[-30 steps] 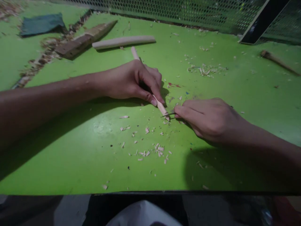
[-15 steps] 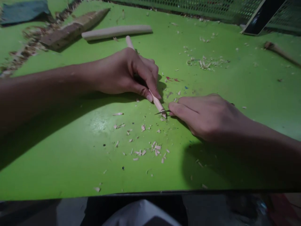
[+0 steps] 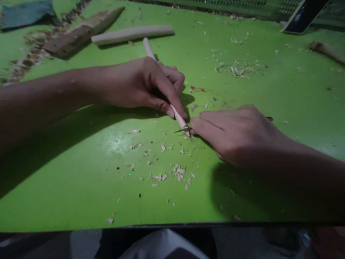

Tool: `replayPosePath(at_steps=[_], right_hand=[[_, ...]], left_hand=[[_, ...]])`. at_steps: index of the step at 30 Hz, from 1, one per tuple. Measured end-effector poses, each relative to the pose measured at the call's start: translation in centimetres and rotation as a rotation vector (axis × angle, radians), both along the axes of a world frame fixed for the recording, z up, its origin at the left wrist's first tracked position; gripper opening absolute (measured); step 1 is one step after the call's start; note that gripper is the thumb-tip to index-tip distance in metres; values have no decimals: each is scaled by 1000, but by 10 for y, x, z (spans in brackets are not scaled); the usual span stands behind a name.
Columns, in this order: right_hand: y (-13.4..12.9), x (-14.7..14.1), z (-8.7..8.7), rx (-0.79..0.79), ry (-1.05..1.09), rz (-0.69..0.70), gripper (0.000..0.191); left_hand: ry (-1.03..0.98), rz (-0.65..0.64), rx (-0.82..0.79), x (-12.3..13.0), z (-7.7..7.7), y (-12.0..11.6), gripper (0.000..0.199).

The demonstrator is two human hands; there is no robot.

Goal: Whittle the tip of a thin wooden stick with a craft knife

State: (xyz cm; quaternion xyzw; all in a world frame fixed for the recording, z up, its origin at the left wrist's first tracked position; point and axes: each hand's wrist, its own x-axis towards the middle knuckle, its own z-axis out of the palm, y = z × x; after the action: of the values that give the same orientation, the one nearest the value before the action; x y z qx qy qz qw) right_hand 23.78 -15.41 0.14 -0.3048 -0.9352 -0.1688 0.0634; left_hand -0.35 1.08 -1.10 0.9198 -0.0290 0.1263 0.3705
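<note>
Pinched in my left hand (image 3: pixel 153 84) is a slim, pale wooden stick (image 3: pixel 178 116). Its rounded far end sticks out behind the knuckles, and its carved near end points down toward the table. My right hand (image 3: pixel 231 135) is closed on a small knife, most of it hidden in the fist. The thin knife blade (image 3: pixel 181 130) lies across the stick close to its near tip, touching the wood. Small wood shavings (image 3: pixel 180 172) are scattered on the green table in front of both hands.
On the green table (image 3: pixel 88 194), a thicker pale wooden piece (image 3: pixel 133 34) and a rough bark-covered piece (image 3: pixel 81 34) lie at the back left. A dark cloth-like sheet (image 3: pixel 27 14) is beyond them. A brown stick (image 3: pixel 327 52) and a dark flat object (image 3: pixel 306 16) are at right.
The knife blade and my right hand have shifted slightly left along with the stick's tip. Both hands keep their hold. The whole view has moved a little.
</note>
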Motion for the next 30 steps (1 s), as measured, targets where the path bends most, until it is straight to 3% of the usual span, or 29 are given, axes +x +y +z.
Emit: replayPosePath(at_steps=[10,17,30], right_hand=[[-2,-3,1,86,-29,-119,69],[-6,1,5,18,-34,-82,29],[1,12,0,66,11,-81,30]], left_hand=[[-28,39,-17,8,3,-17,16],[12,72,-74,1,6,-22,14],[2,65,-78,5,6,-24,12]])
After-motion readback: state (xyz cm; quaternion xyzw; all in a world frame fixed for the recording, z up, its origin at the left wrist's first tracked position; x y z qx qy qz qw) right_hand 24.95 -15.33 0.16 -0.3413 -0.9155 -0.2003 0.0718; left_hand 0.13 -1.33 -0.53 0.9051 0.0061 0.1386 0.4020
